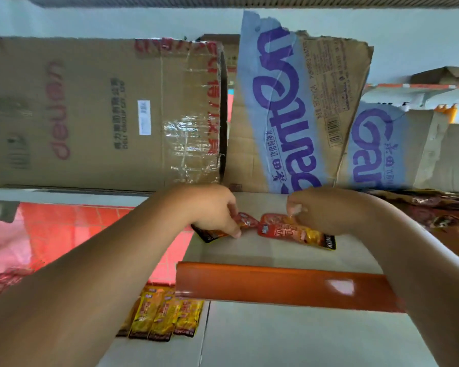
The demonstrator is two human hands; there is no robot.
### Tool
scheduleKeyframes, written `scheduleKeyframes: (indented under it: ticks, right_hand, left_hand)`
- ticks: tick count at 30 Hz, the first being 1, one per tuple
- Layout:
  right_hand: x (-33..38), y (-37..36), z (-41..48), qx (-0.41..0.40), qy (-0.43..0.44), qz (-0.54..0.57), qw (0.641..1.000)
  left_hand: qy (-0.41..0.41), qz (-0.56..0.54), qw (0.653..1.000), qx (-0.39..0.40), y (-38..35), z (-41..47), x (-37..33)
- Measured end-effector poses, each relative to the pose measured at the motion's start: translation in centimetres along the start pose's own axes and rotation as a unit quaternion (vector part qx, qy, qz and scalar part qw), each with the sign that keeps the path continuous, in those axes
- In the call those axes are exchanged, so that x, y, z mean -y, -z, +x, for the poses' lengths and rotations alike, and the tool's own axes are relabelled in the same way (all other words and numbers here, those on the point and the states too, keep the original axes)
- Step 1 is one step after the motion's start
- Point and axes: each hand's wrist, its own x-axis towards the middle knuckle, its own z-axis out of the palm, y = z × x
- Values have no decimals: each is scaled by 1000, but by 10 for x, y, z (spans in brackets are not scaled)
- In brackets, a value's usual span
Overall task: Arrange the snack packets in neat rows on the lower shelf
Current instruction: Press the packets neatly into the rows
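The left packet (pixel 247 223) is mostly hidden under the left hand (pixel 214 210), whose curled fingers and thumb pinch it. The right hand (pixel 326 210), fingers curled, pinches the right packet (pixel 297 233) by its far edge. Both red-and-yellow, black-ended packets lie just apart on the white shelf (pixel 249 256). On the level below, 4 yellow packets (pixel 162 316) lie side by side.

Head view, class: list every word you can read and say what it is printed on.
"Ganten": blue-printed cardboard sheet, lettering sideways.
"Gan", the rest cut off: second blue-printed cardboard.
Too blurred to read: the print on the brown box, its white label, the snack packets.
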Motion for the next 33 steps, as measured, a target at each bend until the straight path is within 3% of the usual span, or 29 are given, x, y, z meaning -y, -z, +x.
scheduleKeyframes:
  ticks: [8,13,22,33]
  right_hand:
    - [99,0,-10,22,-23,41,999]
    - [182,-17,7,-56,27,86,994]
    - [356,-63,67,-157,126,174,964]
    - [499,-155,155,-96,219,296,925]
  left_hand:
    - [-33,-121,991,-48,-19,-59,87]
    - [-17,-159,979,-123,-35,-111,165]
    - [79,-167,945,-271,-66,-215,313]
    - [241,-153,906,-312,-145,-276,441]
